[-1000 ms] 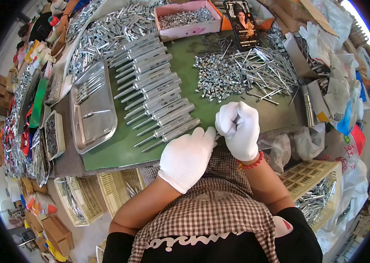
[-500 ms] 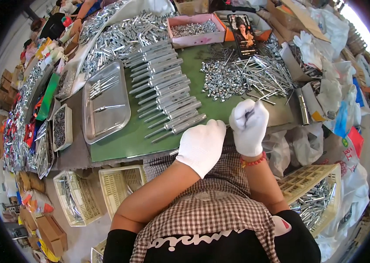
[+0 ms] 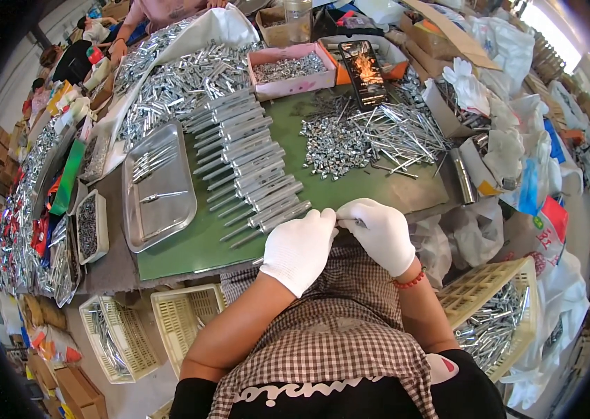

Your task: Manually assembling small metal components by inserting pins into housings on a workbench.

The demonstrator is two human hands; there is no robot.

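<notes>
My left hand (image 3: 300, 250), in a white knit glove, is closed around a slim metal rod (image 3: 258, 261), whose tip pokes out on the wrist side. Right against its fingertips is my right hand (image 3: 382, 236), also gloved, with fingers curled in a pinch on a small grey metal piece (image 3: 360, 223). Most of both parts is hidden by the gloves. Just beyond my left hand, a row of silver cylinders with thin shafts (image 3: 261, 188) lies on the green mat (image 3: 169, 262). Farther off are a heap of small metal nuts (image 3: 333, 148) and a pile of long thin pins (image 3: 403, 136).
A steel tray (image 3: 185, 209) with several slim pieces lies left. Behind are a mound of metal sleeves (image 3: 190, 84), a pink box (image 3: 288, 87) of small parts and a propped phone (image 3: 363, 73). A metal cylinder (image 3: 462, 178) stands right; plastic crates (image 3: 169, 307) sit below.
My right hand has come down and left from beside the pins and now meets my left hand's fingertips. The whole view has shifted slightly.
</notes>
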